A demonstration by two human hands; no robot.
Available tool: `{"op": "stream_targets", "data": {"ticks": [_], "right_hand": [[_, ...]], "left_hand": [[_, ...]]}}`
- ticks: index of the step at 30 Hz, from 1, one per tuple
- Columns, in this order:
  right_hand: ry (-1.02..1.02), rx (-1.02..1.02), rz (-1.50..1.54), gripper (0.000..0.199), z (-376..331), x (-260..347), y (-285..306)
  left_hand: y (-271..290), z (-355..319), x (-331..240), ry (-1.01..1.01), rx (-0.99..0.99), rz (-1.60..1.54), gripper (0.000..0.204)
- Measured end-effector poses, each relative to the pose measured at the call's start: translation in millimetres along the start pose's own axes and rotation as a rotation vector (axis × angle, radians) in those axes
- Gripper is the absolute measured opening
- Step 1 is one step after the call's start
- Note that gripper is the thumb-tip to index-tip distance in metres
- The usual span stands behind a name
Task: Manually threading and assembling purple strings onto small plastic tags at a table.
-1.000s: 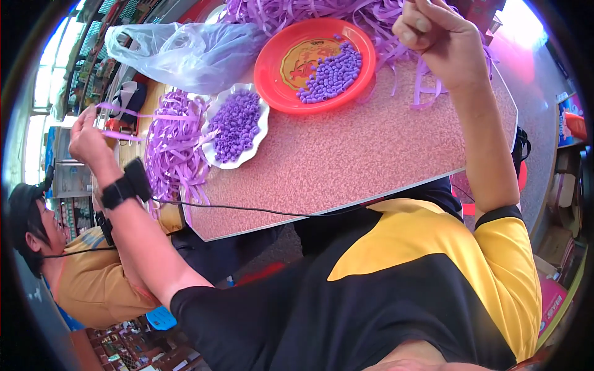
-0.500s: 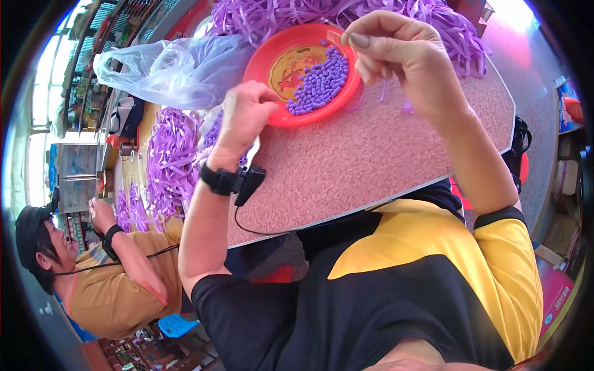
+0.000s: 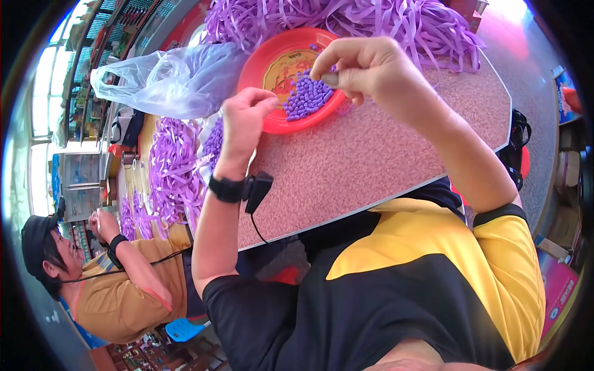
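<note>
A round red plate with a yellow centre lies on the table, its right half heaped with small purple beads. My left hand is at the plate's left rim, thumb and fingertips pinched together; what they hold, if anything, is too small to see. Over the bead heap, my right hand has its thumb and forefinger closed in a pinch. Whatever lies between those fingertips cannot be made out. A black strap with a small box circles my left wrist.
Purple ribbons pile up behind the plate, and more ribbons lie at left. Beside the plate is a clear plastic bag. Other purple beads sit partly behind my left arm. A co-worker sits at lower left.
My right hand has come down and left, from above the plate's right rim to over the beads. My left hand has shifted slightly, still pinched. The plate appears slightly further left.
</note>
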State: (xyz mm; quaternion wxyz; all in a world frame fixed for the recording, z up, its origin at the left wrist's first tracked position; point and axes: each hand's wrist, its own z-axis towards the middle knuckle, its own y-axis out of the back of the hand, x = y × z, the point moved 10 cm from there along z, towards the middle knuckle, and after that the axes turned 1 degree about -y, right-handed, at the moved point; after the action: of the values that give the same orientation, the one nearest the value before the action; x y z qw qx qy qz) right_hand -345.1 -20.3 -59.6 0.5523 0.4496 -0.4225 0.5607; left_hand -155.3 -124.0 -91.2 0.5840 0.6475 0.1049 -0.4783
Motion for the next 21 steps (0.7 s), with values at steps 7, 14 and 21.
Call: {"op": "stream_targets", "data": {"ticks": [7, 14, 21], "right_hand": [[0.2, -0.106, -0.491, 0.02, -11, 19, -15], [0.127, -0.054, -0.584, 0.018, -11, 9, -27], [0.185, -0.008, -0.606, 0.021, -13, 7, -44]], "left_hand": [[-28, -43, -22, 0.205, 0.061, -1.152, 0.02], [-43, -63, -23, 0.181, -0.027, -1.198, 0.018], [-52, -75, -20, 0.169, -0.119, -1.11, 0.019]]}}
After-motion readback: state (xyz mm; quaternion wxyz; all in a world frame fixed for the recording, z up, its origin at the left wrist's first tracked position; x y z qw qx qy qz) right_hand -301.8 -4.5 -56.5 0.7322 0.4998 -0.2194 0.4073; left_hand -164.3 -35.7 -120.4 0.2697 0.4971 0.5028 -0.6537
